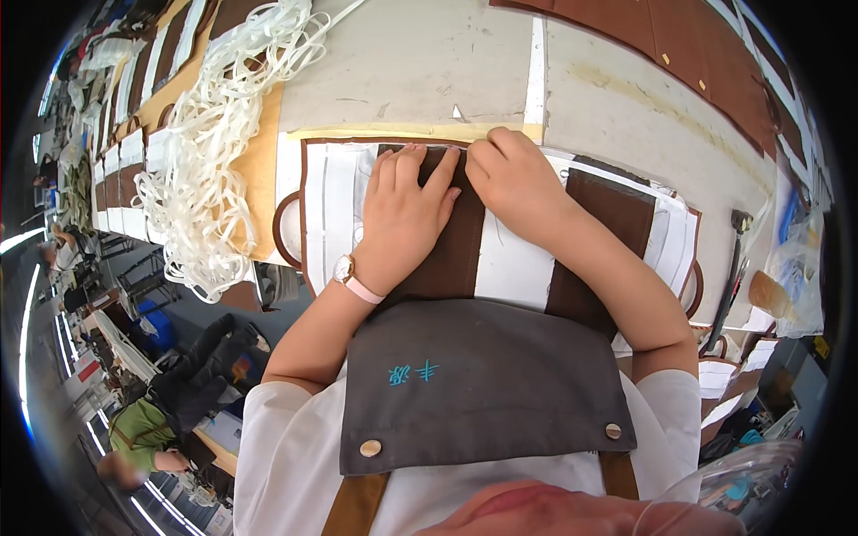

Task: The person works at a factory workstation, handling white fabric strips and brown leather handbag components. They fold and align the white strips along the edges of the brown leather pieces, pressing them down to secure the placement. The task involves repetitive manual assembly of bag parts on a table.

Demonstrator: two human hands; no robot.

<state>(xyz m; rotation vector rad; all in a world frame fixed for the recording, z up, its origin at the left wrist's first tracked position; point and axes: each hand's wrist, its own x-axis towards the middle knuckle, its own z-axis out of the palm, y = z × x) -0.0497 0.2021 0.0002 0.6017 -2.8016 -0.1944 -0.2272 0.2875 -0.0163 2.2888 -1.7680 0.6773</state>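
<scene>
A brown and white striped bag panel (pixel 518 263) lies in front of me, with a brown loop handle (pixel 286 230) sticking out at its left side. My left hand (pixel 402 210) rests palm down on the panel, fingers spread toward its far edge. A watch with a pink strap (pixel 356 279) is on that wrist. Just to the right, my right hand (pixel 514 183) is closed, its fingertips curled down at the far edge. Whatever those fingers pinch is hidden beneath them. A thin white strip (pixel 617 176) runs along the far edge to the right of this hand.
A tangled heap of white tape (pixel 210 170) hangs over the table's left side. Brown sheets (pixel 652 45) lie at the far right. A black-handled tool (pixel 735 259) and a clear plastic bag (pixel 794 277) are at the right. Another person (pixel 143 429) works at the lower left.
</scene>
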